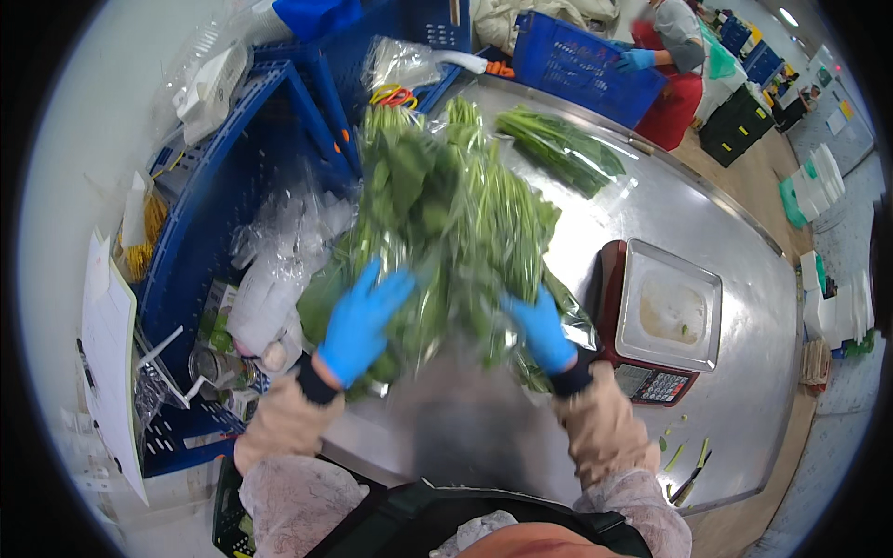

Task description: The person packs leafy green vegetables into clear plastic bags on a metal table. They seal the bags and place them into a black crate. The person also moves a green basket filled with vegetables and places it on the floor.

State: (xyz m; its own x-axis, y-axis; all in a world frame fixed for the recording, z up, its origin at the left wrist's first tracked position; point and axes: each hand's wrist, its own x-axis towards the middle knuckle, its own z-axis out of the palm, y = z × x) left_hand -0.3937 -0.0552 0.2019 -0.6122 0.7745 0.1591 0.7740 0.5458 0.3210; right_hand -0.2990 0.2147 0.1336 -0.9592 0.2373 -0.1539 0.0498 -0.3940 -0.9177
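Observation:
Bunches of leafy green vegetables (418, 181), many in clear plastic bags, lie heaped on the steel table (753, 390) in front of me. My left hand (366, 317), in a blue glove, rests with spread fingers at the near left side of the heap. At its near right side is my right hand (544, 328), also gloved in blue, its fingers against the bagged greens and partly blurred; whether it grips them I cannot tell. A separate bagged bunch (558, 150) lies behind, to the right. Right of the heap stands a red digital scale (670, 303) with a steel pan.
On the left, a blue plastic crate (188, 237) holds plastic bags (279, 279) and a glass jar (216, 366). A knife (691, 481) and stem scraps lie at the near right. Across the table, a person in a red apron (673, 104) holds a blue crate (586, 66).

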